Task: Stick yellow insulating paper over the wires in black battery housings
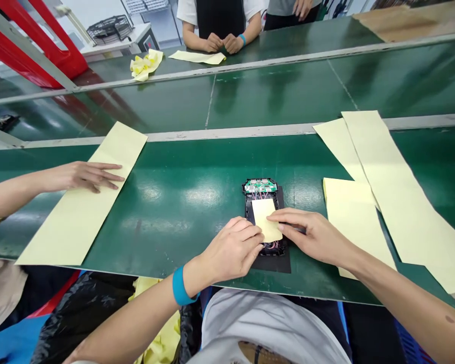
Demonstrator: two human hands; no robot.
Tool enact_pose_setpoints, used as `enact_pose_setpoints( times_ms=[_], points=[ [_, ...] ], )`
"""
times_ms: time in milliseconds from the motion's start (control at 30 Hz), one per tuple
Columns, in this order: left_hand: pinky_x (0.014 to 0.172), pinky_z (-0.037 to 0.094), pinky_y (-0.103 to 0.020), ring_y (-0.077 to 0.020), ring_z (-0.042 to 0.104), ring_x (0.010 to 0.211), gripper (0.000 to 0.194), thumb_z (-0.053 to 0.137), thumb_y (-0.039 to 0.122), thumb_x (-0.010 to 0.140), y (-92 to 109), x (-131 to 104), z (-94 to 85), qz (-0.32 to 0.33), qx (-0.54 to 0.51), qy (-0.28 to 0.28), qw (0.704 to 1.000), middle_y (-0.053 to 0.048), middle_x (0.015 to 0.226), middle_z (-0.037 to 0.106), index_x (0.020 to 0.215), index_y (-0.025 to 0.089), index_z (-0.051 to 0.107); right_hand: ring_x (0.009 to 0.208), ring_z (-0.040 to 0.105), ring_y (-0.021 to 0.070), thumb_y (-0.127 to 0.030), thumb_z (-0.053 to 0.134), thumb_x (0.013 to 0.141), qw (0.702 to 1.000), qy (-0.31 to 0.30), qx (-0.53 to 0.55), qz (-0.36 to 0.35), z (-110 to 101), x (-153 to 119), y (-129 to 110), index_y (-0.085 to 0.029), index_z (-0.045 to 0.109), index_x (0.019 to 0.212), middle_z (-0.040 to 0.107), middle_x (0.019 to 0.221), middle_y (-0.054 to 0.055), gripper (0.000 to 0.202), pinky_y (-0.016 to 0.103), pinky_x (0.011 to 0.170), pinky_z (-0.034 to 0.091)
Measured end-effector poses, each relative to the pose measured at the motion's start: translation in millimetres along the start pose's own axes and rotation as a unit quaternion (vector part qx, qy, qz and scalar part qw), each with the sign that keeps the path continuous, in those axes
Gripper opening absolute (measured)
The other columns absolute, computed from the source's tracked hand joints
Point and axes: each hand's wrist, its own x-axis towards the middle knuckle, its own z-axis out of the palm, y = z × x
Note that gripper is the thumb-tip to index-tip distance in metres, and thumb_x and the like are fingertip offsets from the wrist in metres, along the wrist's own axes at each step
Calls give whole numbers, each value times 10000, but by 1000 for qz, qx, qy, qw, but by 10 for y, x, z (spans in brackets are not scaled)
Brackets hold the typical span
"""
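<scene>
Pale yellow, a long sheet [66,227] lies well to the left of our left hand [233,247], and a co-worker's hand [93,176] rests on it with fingers extended. Far beyond our left hand, across the green table [185,177], we see a crumpled yellow sheet [146,64], then a flat yellow strip [197,56] with another person's hands [222,43] close behind it.

Our left hand, below a teal wristband [182,286], is curled, its fingertips bunched at the lower left edge of a small yellow piece [264,213]; we cannot tell whether they pinch it. That piece lies between our two hands, over a black casing [249,205]. Just past our fingertips, at the casing's far end, we see a green circuit board [260,186] with wires. A black flat piece [284,260] shows under the casing, between our hands.

Our right hand [313,235] reaches in with fingers nearly straight, the tips touching the small yellow piece's right edge; whether they grip it, we cannot tell. Beside and beyond our right hand lie several larger yellow sheets [390,177], some overlapping.
</scene>
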Motion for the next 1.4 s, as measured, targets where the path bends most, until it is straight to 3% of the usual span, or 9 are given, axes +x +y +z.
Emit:
enact_pose_setpoints(
  times_ms=[133,233,400,467,533,667,833,1067,1400],
  points=[
    [792,401,-317,-159,532,807,272,405,206,918,8,186,-107,-29,9,-84,996,-28,868,643,849,156,663,713,591,91,-215,477,840,999,-37,-24,-20,-98,-99,61,-249,618,1116,573,1212,39,312,215,579,457],
    [777,391,-305,-160,555,796,254,429,191,903,27,354,-165,-58,13,-125,990,-27,821,641,821,157,667,822,597,108,-204,475,855,997,-45,-36,-41,-116,-21,75,-244,673,915,646,1040,-4,211,231,713,444],
    [743,371,-295,-145,567,704,188,578,321,831,94,531,-176,-147,-24,-134,980,1,710,647,748,173,659,749,595,123,-175,531,811,995,-93,-39,-15,-177,213,39,-240,678,766,674,804,-46,166,237,665,417],
    [717,353,-289,-130,548,644,184,595,296,817,110,559,-166,-179,-27,-141,973,20,643,633,687,177,648,798,603,135,-166,528,809,996,-81,-35,-20,-189,212,37,-239,681,790,678,849,-38,171,247,703,426],
    [707,339,-286,-118,531,613,222,571,260,837,112,567,-158,-193,-32,-148,969,32,595,614,642,178,639,860,601,139,-180,507,834,999,-18,-18,-33,-166,127,45,-227,681,845,666,930,-11,181,249,738,437],
    [744,333,-293,-123,544,659,235,564,244,848,91,561,-160,-197,-38,-154,967,21,627,631,639,171,641,714,585,102,-252,458,892,992,118,-16,-29,29,-185,55,-216,687,902,615,845,11,232,222,623,443],
    [727,333,-289,-138,552,683,255,534,236,868,66,558,-171,-184,-36,-168,968,0,653,634,644,155,626,542,548,86,-320,423,917,984,149,-92,-13,366,-422,-12,-178,662,1038,574,767,8,303,226,501,426],
    [686,302,-284,-138,532,680,314,511,250,883,46,544,-163,-164,-28,-173,971,6,613,589,591,151,574,472,534,64,-332,376,940,978,159,-135,-13,502,-413,-75,-182,663,1038,560,700,-14,338,213,443,364],
    [736,322,-299,-147,583,760,204,576,258,857,11,532,-131,-148,-60,-156,975,18,729,687,695,192,680,469,548,105,-212,311,947,933,116,-324,-106,394,-346,-178,-175,644,900,565,625,-16,338,297,453,204]
  ],
)
